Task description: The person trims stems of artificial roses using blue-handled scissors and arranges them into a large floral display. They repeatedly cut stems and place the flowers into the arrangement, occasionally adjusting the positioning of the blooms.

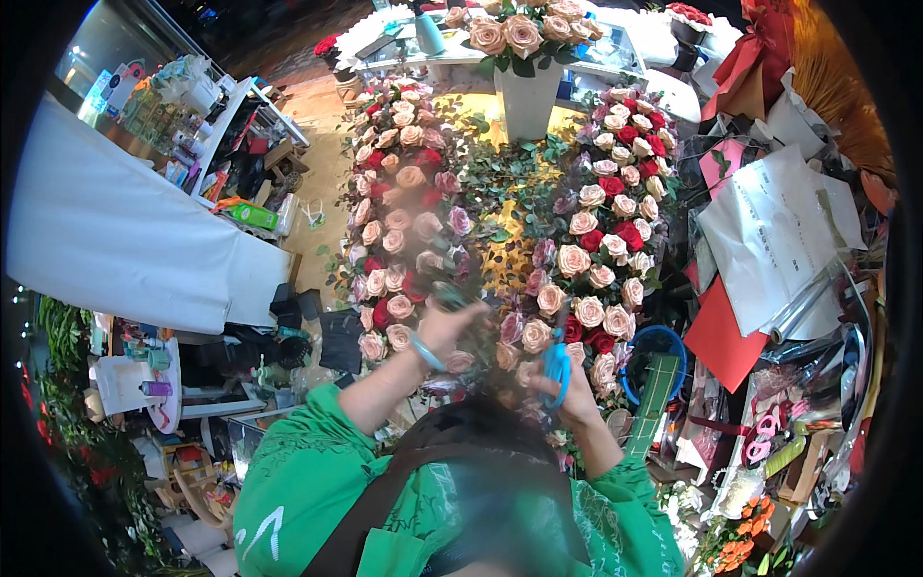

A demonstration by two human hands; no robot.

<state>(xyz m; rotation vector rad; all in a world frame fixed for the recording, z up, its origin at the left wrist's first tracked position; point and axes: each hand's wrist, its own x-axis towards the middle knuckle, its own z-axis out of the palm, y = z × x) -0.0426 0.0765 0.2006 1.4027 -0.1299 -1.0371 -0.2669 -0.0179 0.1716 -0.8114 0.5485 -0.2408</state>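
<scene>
My left hand [451, 328], with a bangle at the wrist, is raised over the left bed of pink, mauve and red roses [394, 241]. It holds a blurred stem with dark leaves [458, 294]. Blue-handled scissors [557, 366] are in my right hand [570, 393], beside the near end of the right bed of roses [589, 311]; their blades are blurred. Loose leafy greenery [508, 177] lies between the two beds.
A tall white vase [530, 101] of pink roses stands at the far end. On the right are a blue bucket [681, 360], green floral foam [652, 404], white wrapping sheets [768, 223] and red paper [725, 335]. A white-covered surface [137, 231] is on the left.
</scene>
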